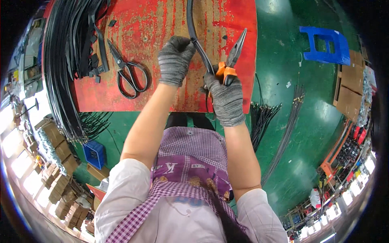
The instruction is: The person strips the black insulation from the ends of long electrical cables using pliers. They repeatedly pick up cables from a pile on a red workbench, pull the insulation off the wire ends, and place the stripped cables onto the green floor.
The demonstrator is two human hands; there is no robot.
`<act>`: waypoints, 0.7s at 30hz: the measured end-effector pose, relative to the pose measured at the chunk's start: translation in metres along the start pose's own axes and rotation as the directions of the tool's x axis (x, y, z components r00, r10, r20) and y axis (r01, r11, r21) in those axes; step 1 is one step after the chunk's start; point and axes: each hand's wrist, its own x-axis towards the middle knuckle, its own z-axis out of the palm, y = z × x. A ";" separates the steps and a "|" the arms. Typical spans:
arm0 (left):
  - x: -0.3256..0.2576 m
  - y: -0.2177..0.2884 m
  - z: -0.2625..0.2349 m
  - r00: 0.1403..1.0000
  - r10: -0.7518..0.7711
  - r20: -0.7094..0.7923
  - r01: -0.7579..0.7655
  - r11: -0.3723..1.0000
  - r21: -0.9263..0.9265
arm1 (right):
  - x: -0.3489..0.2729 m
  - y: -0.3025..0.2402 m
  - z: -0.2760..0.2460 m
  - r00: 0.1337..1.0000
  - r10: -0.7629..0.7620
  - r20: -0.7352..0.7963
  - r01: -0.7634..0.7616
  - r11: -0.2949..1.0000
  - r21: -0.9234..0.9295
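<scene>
My left hand, in a grey knitted glove with dark fingertips, is closed beside a black cable. Its fingertips meet the cable's left side; what they pinch is too small to make out. The cable runs down from the far table edge to my right hand, gloved the same way. That hand is wrapped round needle-nose pliers with orange and black handles, their jaws pointing up and right. The cable's lower part passes against this hand too. Black-handled scissors lie left of my left hand, blades toward the far left.
Under the work is a worn red table. Many black cables hang over its left side, with short black scraps beside them. More cable bundles are right of the table. On the green floor are a blue plastic stool and a blue crate.
</scene>
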 end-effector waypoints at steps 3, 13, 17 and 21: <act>-0.012 0.021 0.014 0.905 -0.355 0.235 0.424 0.703 -0.571 | 0.003 0.009 0.000 0.997 0.046 0.069 -0.044 0.999 -0.032; -0.020 0.061 -0.032 0.517 0.288 0.806 -0.515 0.857 0.024 | 0.009 0.018 -0.009 0.969 -0.099 -0.225 -0.002 0.912 -0.411; -0.017 0.040 -0.024 0.816 -0.317 0.483 0.524 0.759 -0.387 | 0.009 0.034 -0.001 0.929 -0.316 -0.191 0.107 0.725 -0.681; -0.022 0.046 -0.005 0.661 -0.331 0.674 0.659 0.686 -0.309 | -0.004 0.065 0.000 0.892 -0.449 -0.053 0.225 0.543 -0.809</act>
